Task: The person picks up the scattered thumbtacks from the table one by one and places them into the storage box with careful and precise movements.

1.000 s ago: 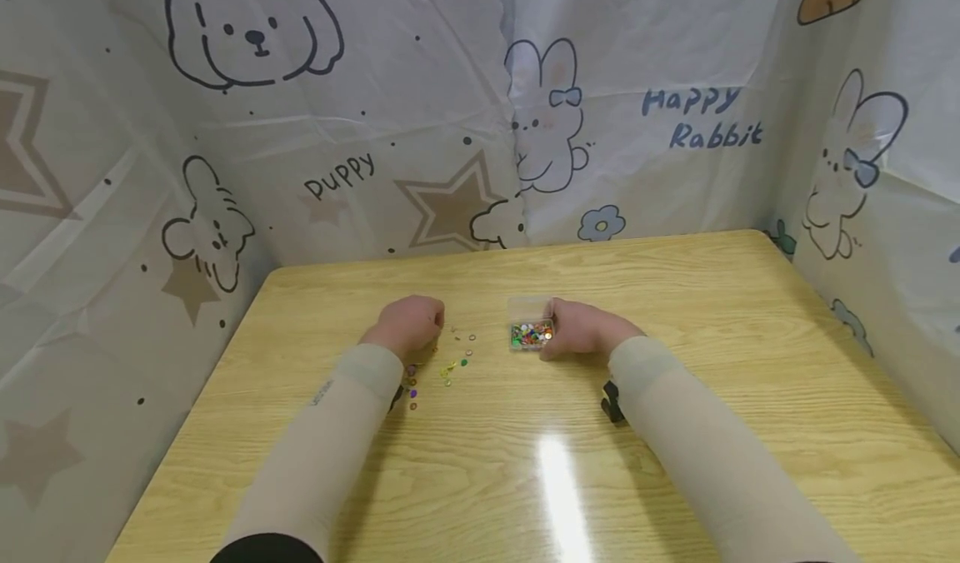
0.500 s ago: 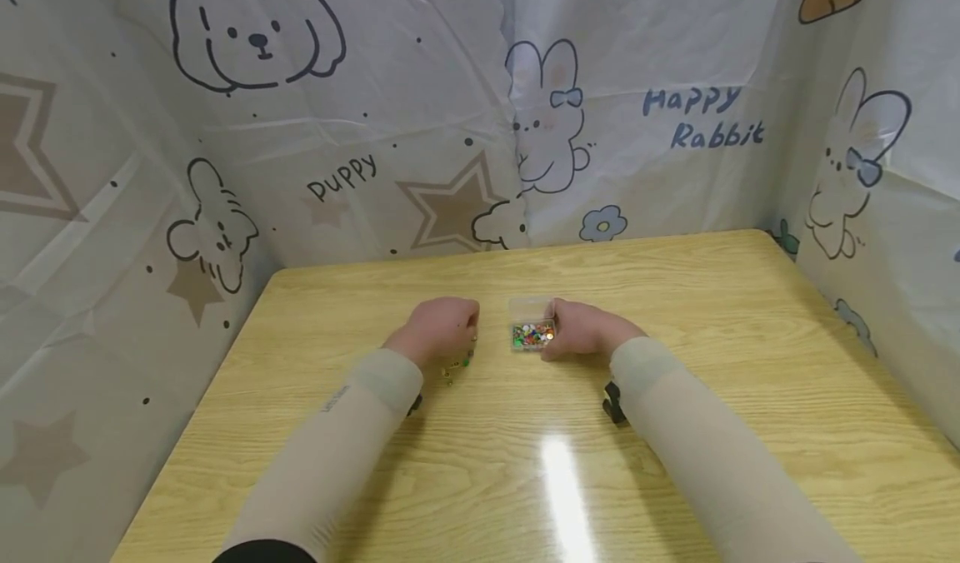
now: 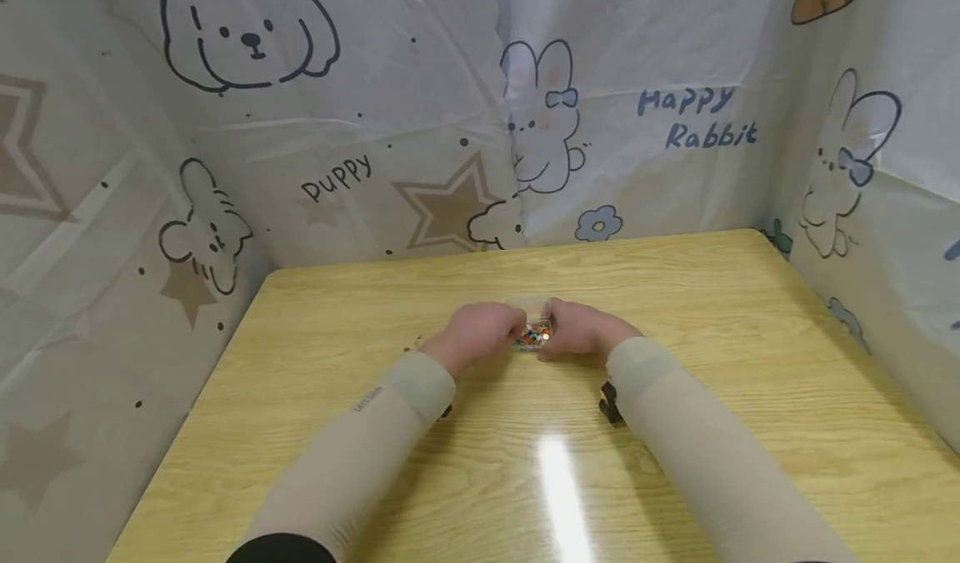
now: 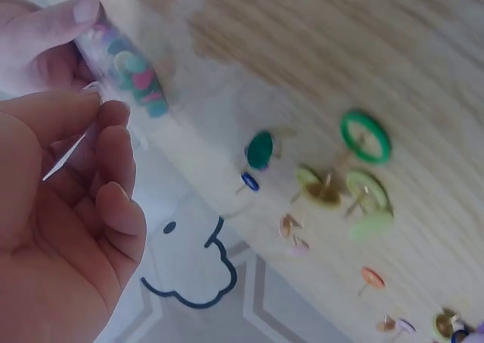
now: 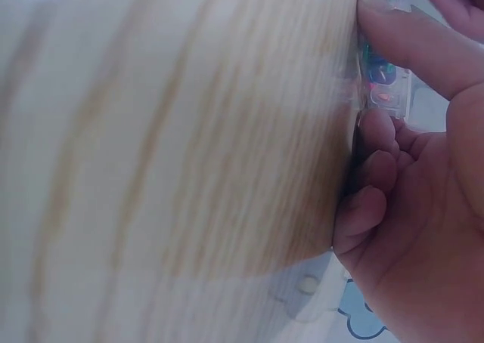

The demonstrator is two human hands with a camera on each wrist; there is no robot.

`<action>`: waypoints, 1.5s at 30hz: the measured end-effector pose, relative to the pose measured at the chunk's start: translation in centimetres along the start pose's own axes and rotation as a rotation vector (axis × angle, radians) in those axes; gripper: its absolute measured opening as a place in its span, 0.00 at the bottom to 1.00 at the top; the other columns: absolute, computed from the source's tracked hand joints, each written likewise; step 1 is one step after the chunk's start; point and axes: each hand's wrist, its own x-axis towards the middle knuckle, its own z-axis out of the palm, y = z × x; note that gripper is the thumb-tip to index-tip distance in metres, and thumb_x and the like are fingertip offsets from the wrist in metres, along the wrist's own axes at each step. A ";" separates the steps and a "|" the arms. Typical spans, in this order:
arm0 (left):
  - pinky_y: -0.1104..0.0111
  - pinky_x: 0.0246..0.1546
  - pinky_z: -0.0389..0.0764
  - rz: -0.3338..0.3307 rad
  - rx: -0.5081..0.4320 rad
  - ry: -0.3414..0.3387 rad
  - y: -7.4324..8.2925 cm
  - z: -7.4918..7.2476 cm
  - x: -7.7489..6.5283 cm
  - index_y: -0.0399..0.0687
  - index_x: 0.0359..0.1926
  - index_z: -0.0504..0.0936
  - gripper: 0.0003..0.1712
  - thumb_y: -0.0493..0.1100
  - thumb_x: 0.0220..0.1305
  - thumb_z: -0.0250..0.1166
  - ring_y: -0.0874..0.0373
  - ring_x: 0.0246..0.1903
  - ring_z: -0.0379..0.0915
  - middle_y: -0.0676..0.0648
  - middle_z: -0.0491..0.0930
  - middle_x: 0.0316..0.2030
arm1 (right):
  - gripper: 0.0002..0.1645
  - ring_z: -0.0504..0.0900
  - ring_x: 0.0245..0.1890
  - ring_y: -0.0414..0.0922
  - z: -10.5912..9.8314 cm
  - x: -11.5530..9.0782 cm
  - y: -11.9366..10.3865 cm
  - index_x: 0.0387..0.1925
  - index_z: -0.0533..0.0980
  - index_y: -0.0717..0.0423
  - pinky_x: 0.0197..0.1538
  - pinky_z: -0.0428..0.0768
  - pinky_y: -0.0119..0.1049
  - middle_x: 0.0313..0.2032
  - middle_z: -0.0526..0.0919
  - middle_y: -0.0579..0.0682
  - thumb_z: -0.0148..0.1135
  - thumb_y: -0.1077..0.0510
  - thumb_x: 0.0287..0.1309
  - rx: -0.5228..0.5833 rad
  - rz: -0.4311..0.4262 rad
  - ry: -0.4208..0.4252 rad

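Note:
A small clear plastic box (image 5: 387,94) of colourful thumbtacks stands on the table, its clear lid (image 3: 531,304) raised at the back. My right hand (image 3: 581,327) grips the box's right side, thumb in front and fingers behind. At the box's left end is my left hand (image 3: 483,330), thumb and index finger pinched together. A tiny pale thing, seemingly a thumbtack (image 4: 94,89), shows at those fingertips, partly hidden. Loose tacks lie below the left wrist, among them a green tack (image 4: 261,150) and a green-rimmed tack (image 4: 365,137) with its pin up. The left forearm hides most of them from the head view.
The wooden table (image 3: 675,296) reaches back to a hanging cloth (image 3: 420,130) printed with cartoon animals, which also encloses both sides. Light glares off the tabletop (image 3: 562,496) near the front.
My left hand has moved right from the scattered tacks to the box, passing over the loose ones. The right hand has kept its grip on the box in the same place.

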 end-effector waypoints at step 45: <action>0.61 0.29 0.71 -0.395 -0.173 -0.120 -10.9 -0.1 -6.8 0.52 0.29 0.77 0.07 0.36 0.59 0.55 0.56 0.26 0.68 0.52 0.76 0.25 | 0.33 0.72 0.36 0.46 0.1 -0.1 -0.3 0.46 0.66 0.53 0.42 0.72 0.41 0.41 0.76 0.50 0.75 0.52 0.41 0.043 0.025 0.006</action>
